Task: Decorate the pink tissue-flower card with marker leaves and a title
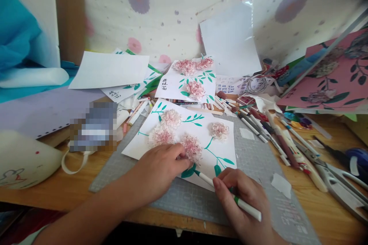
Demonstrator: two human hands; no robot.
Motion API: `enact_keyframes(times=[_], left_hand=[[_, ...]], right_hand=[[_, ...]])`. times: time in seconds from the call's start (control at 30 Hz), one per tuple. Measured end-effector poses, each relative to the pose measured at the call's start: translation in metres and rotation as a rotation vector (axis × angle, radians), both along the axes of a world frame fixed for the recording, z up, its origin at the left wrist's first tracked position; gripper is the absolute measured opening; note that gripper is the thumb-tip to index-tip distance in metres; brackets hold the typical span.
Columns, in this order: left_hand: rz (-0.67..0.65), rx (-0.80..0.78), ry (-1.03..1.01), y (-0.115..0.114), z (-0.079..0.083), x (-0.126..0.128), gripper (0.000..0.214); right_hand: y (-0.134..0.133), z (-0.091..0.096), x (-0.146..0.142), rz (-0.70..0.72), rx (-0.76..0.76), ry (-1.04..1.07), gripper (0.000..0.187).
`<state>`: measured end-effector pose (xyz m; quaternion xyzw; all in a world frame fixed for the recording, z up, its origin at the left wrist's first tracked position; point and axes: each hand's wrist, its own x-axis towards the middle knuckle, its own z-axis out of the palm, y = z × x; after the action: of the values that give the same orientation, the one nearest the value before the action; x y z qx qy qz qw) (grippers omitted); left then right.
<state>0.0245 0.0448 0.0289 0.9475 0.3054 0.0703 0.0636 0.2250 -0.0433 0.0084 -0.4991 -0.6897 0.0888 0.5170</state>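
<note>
A white sheet with several pink paper flowers and green painted stems lies on a grey cutting mat. My right hand is closed round a white marker with a green tip; the tip touches a green leaf near the sheet's front edge. My left hand rests on the sheet with fingers curled, pressing against the nearest pink flower and holding the paper down.
A second flower sheet lies behind, with blank papers to the left. Many markers and pens lie at the right, along with scissors. A pink flower picture leans at far right. A cream bag sits at left.
</note>
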Motion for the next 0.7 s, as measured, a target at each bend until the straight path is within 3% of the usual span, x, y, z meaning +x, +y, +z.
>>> enact_keyframes(times=[0.2,0.4,0.7], left_hand=[[-0.046,0.027,0.008,0.006,0.000,0.002,0.038],[-0.036,0.015,-0.016,0.010,0.000,0.005,0.034],[-0.046,0.012,-0.073,0.014,-0.007,0.001,0.041]], right_hand=[[0.001,-0.001,0.000,-0.014,-0.019,-0.012,0.024],[0.004,-0.004,-0.002,0.041,-0.058,-0.008,0.020],[0.008,-0.009,-0.003,-0.015,-0.131,-0.002,0.021]])
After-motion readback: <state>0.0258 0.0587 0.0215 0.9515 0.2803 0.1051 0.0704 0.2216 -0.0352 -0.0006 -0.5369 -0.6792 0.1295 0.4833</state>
